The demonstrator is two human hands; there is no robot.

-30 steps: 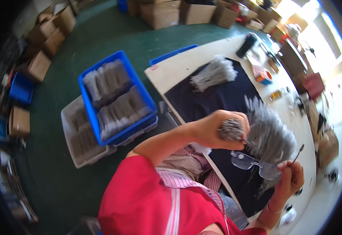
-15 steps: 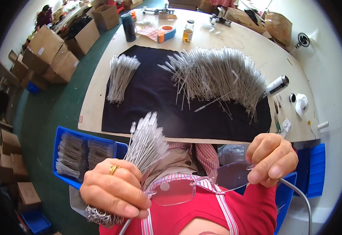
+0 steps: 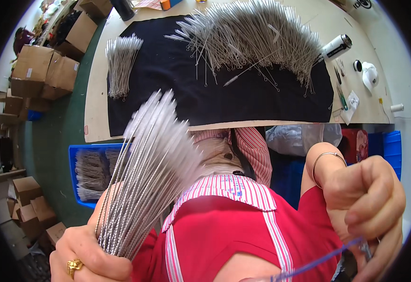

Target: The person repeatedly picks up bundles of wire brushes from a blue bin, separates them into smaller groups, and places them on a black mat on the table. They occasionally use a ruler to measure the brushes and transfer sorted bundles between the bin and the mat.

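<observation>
My left hand (image 3: 87, 254), with a gold ring, is closed round a thick bundle of straw-cleaning brushes (image 3: 142, 188). Their white bristle ends fan upward and are smeared by motion; the twisted wire stems run down into my fist. At the lower right, my right hand (image 3: 367, 216) has its fingers curled at the hinge of a pair of rimless glasses (image 3: 309, 263). Only a thin bluish lens edge shows, and the rest is cut off by the lower frame edge. On the black cloth (image 3: 167, 98) lie a large heap of brushes (image 3: 257, 40) and a smaller bunch (image 3: 122, 66).
Beside the large heap lies a white and black cylinder (image 3: 335, 48). Tweezers, green-handled pliers (image 3: 342, 97) and a white cap-shaped thing (image 3: 370, 77) are on the table's right. A blue bin (image 3: 73, 174) of brushes stands left below the table; cardboard boxes (image 3: 38, 68) crowd the floor.
The glasses have come up close, out of the middle of the view. My left hand has moved down and left with its brushes; my right hand has moved right and down.
</observation>
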